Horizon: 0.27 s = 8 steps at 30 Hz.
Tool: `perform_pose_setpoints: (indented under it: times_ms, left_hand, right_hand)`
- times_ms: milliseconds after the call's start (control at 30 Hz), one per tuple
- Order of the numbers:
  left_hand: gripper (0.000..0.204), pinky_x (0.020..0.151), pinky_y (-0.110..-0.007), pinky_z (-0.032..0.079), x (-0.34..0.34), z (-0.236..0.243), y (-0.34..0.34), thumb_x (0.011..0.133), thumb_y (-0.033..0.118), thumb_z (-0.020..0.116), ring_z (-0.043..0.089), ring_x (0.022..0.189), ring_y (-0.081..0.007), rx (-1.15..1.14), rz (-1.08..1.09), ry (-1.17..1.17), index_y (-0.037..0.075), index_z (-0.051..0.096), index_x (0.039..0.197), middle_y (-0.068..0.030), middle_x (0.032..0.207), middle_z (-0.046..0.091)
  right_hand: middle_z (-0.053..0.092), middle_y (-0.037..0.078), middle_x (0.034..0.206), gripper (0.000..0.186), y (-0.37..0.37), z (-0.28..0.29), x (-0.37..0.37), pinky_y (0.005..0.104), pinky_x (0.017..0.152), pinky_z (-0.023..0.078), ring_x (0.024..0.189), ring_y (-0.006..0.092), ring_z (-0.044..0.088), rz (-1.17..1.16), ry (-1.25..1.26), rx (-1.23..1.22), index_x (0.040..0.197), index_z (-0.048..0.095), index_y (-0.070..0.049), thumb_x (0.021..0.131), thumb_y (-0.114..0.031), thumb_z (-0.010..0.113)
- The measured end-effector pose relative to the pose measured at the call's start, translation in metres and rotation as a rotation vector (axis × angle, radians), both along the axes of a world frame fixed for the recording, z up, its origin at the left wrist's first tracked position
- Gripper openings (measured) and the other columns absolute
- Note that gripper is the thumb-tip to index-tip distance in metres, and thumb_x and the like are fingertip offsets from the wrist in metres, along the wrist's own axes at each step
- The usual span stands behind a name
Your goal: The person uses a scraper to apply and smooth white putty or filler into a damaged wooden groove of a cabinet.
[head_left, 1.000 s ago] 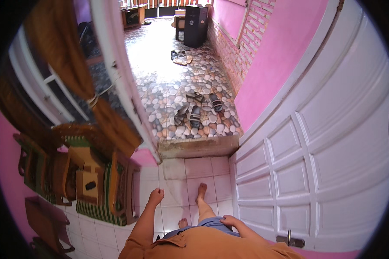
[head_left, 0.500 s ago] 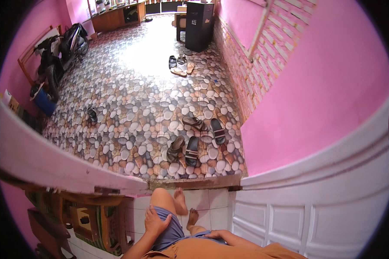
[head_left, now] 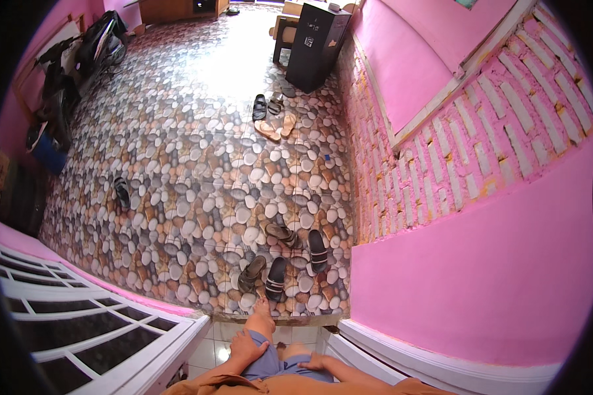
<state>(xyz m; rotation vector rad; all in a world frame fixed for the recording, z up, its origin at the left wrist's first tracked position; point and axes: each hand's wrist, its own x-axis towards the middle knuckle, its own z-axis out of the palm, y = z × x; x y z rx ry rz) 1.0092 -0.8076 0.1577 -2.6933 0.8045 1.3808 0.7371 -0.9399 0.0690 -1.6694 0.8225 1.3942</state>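
My left hand [head_left: 245,347] lies over the left thigh of my blue-grey shorts [head_left: 265,362], its fingers laid along the cloth. On the other thigh rests my right hand [head_left: 316,362], fingers stretched out and holding nothing. My left foot [head_left: 262,316] reaches over the doorway's threshold [head_left: 310,320] to the pebble-patterned floor. Just ahead of it stand a black striped slide sandal [head_left: 276,279] and a brown sandal [head_left: 251,274]. A second black slide [head_left: 317,251] and another brown sandal [head_left: 283,235] lie a little farther off.
A pink wall with raw brickwork [head_left: 468,145] runs along the right. Farther ahead are tan sandals [head_left: 267,130] and a tall black cabinet [head_left: 315,47]. A motorbike [head_left: 102,49] and blue bin [head_left: 48,153] stand left; a white-framed door panel [head_left: 92,316] is near left.
I have moved forward through the doorway; the sandals are nearer my feet. My left foot has stepped past the threshold. Both hands stay on my thighs.
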Motion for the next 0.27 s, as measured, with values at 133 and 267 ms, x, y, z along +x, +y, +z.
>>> perform_pose_setpoints:
  times_ms: [133, 267]
  left_hand:
    - [0.101, 0.094, -0.049, 0.047, 0.025, -0.018, -0.02, 0.073, 0.068, 0.067, 0.053, 0.117, -0.0426, 0.065, -0.054, 0.136, -0.008, 0.039, 0.134, -0.031, 0.129, 0.048]
    - [0.117, 0.106, -0.047, 0.039, 0.055, -0.001, -0.049, 0.074, 0.074, 0.062, 0.046, 0.13, -0.0421, 0.17, -0.16, 0.109, -0.009, 0.023, 0.147, -0.0347, 0.143, 0.036]
  right_hand:
    - [0.055, 0.028, 0.131, 0.113, -0.09, 0.164, 0.119, 0.0438, 0.101, 0.045, 0.122, 0.0381, 0.055, 0.063, -0.031, -0.202, 0.136, 0.037, 0.011, 0.072, -0.081, 0.057]
    - [0.043, 0.027, 0.144, 0.106, -0.166, 0.24, 0.177, 0.0461, 0.101, 0.045, 0.128, 0.0359, 0.051, 0.107, -0.073, -0.168, 0.143, 0.032, 0.002, 0.076, -0.076, 0.057]
